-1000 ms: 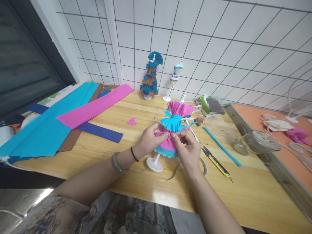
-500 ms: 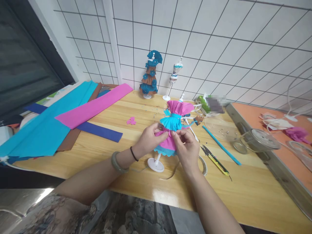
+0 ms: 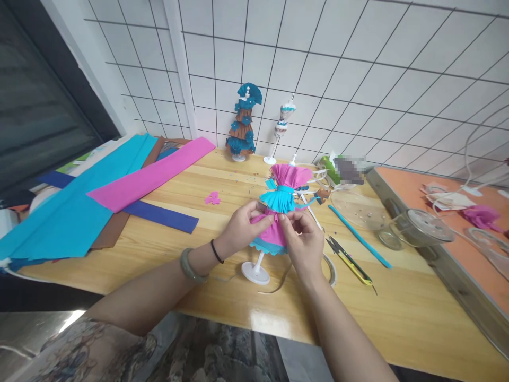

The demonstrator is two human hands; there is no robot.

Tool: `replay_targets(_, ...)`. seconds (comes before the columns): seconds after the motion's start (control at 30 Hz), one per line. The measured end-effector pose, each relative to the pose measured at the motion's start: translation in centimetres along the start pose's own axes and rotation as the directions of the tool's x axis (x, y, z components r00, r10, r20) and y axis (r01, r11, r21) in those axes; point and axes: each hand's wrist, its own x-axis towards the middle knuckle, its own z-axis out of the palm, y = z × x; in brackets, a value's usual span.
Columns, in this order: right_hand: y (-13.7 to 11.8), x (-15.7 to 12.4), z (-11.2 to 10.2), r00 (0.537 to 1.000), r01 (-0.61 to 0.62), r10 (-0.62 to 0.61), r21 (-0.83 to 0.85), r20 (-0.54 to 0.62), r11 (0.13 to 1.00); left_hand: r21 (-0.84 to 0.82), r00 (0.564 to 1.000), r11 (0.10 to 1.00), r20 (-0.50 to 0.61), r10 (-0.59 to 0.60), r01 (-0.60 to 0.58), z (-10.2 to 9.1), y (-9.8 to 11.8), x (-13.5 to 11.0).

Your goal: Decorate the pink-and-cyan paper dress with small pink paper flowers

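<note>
Evidently the delicate spot was the center of the frame, where the pink skirt (image 3: 267, 234) hung on a small white stand (image 3: 255, 274). The left hand (image 3: 242, 225) and right hand (image 3: 307, 241) each held its upper part in a narrow pinch, thumb tips close together. The material looked thin, so pulling the thumbs apart could have torn or stretched it. The stand's pole slanted; whether its base sat flat was hard to tell, and pressing downward might have tipped it. The turquoise ruffle (image 3: 277, 201), just above the fingertips, risked creasing from a knuckle. Right of center, the snips (image 3: 350, 261) could have been knocked by a sweeping forearm.
</note>
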Motion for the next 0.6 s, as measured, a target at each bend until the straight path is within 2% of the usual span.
replay_targets(0.2, -0.45, -0.04, 0.0, 0.998, -0.06, 0.06, 0.093, 0.003, 0.994, -0.08, 0.999, 0.997, 0.034, -0.003, 0.006, -0.1, 0.1, 0.09)
replay_targets(0.33, -0.61, -0.01, -0.07, 0.999, -0.054, 0.054, 0.088, 0.008, 0.995, -0.134, 0.997, 0.991, 0.075, 0.016, -0.005, -0.11, 0.14, 0.16)
replay_targets(0.6, -0.54, 0.0, -0.13, 0.998, -0.058, 0.056, 0.085, 0.017, 0.995, -0.145, 0.997, 0.989, 0.066, -0.031, 0.04, -0.26, -0.18, 0.42)
